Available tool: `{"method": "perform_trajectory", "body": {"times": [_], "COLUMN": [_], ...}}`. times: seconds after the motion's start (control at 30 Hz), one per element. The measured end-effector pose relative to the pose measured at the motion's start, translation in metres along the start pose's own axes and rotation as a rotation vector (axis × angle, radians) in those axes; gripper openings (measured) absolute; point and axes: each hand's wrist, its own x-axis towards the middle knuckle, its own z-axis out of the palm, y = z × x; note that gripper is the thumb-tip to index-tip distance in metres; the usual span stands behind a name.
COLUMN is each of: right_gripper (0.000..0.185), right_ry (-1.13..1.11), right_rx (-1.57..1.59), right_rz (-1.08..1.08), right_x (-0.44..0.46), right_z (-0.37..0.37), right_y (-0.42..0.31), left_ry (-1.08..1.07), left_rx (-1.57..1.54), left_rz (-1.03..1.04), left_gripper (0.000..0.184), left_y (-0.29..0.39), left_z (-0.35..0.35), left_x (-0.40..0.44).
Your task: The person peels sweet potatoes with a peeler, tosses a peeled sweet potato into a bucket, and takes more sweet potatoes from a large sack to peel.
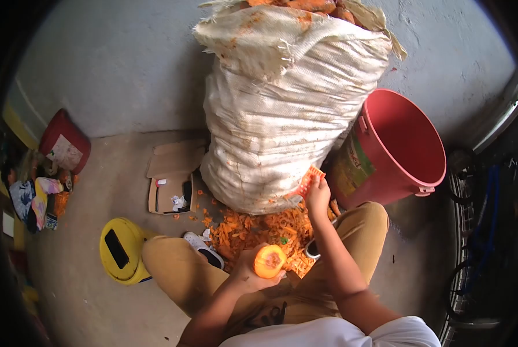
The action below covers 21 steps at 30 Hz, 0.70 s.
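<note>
- Sack (276, 121), white, woven and piled with orange pieces (310, 6) at its mouth, was my landmark in the head view.
- On its near side, apart from it, I saw the left hand (248, 276) wrapped around an orange vegetable (269, 261), the round end facing up.
- By the sack's lower right edge, the right hand's (318, 194) thumb and fingers were clamped on an orange-red object (313, 173); I could not tell what it was, or whether it touched the sack.
- Orange shavings (240, 229) lay heaped at the sack's foot, and a red bucket (389, 182) stood just to its right.
- I judged the left grip sound for this work: low around the flesh, leaving the top bare.
- To work well, I thought, the fingers needed to stay below any stroke, strokes to run away from the wrist, and the wet-looking flesh to be held firmly against slipping.
</note>
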Motion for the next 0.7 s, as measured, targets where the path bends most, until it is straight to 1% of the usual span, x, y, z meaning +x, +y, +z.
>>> {"method": "perform_trajectory", "body": {"times": [0.03, 0.07, 0.1, 0.17, 0.23, 0.3, 0.33, 0.37, 0.4, 0.43, 0.47, 0.5, 0.53, 0.57, 0.6, 0.63, 0.67, 0.7], "right_gripper": [0.029, 0.027, 0.026, 0.024, 0.023, 0.022, 0.021, 0.022, 0.022, 0.023, 0.023, 0.023, 0.023, 0.024, 0.024, 0.026, 0.028, 0.031], "right_ry": [-0.035, -0.095, -0.152, -0.253, -0.322, -0.418, -0.493, -0.567, -0.602, -0.633, -0.744, -0.734, -0.724, -0.713, -0.654, -0.528, -0.401, -0.273], "right_rx": [-0.027, -0.069, 0.066, 0.332, 0.568, 0.583, 0.532, 0.327, 0.193, 0.057, -0.104, -0.105, -0.105, -0.106, -0.065, -0.171, -0.275, -0.378], "right_rz": [-0.064, -0.103, -0.023, 0.13, 0.204, 0.221, 0.162, 0.043, -0.183, -0.408, -0.411, -0.316, -0.223, -0.128, -0.138, -0.092, -0.047, -0.002], "right_x": [0.009, -0.001, -0.013, -0.034, -0.05, -0.07, -0.079, -0.083, -0.09, -0.097, -0.1, -0.097, -0.092, -0.087, -0.081, -0.069, -0.05, -0.032], "right_z": [-0.002, -0.003, -0.006, -0.009, -0.003, -0.009, -0.012, -0.013, -0.011, -0.009, -0.014, -0.013, -0.011, -0.008, -0.003, 0.0, 0.001, -0.001], "right_y": [0.018, 0.012, -0.003, -0.034, -0.058, -0.096, -0.11, -0.107, -0.108, -0.115, -0.128, -0.128, -0.126, -0.121, -0.103, -0.091, -0.082, -0.066], "left_ry": [0.031, 0.061, 0.081, 0.081, 0.062, -0.029, -0.065, -0.103, -0.129, -0.187, -0.243, -0.3, -0.336, -0.317, -0.301, -0.288, -0.283, -0.322], "left_rx": [-0.021, -0.048, -0.077, -0.068, -0.027, -0.282, -0.382, -0.483, -0.582, -0.659, -0.737, -0.813, -0.783, -0.745, -0.707, -0.669, -0.533, -0.305], "left_rz": [-0.042, -0.094, -0.142, -0.108, -0.088, -0.279, -0.355, -0.43, -0.391, -0.418, -0.444, -0.469, -0.457, -0.444, -0.431, -0.42, -0.438, 0.038], "left_gripper": [0.029, 0.029, 0.028, 0.026, 0.024, 0.023, 0.023, 0.023, 0.019, 0.019, 0.018, 0.018, 0.02, 0.022, 0.024, 0.026, 0.026, 0.025], "left_y": [-0.006, -0.018, -0.025, -0.021, -0.031, -0.034, -0.032, -0.032, -0.032, -0.032, -0.031, -0.029, -0.021, -0.02, -0.02, -0.021, -0.029, -0.008], "left_z": [-0.004, -0.006, -0.007, -0.005, -0.004, -0.007, -0.008, -0.008, -0.005, -0.005, -0.005, -0.006, -0.009, -0.011, -0.014, -0.017, -0.017, -0.01], "left_x": [0.001, -0.002, -0.003, 0.003, 0.005, 0.005, 0.005, 0.005, 0.007, 0.007, 0.007, 0.009, 0.013, 0.014, 0.014, 0.013, 0.008, 0.011]}}
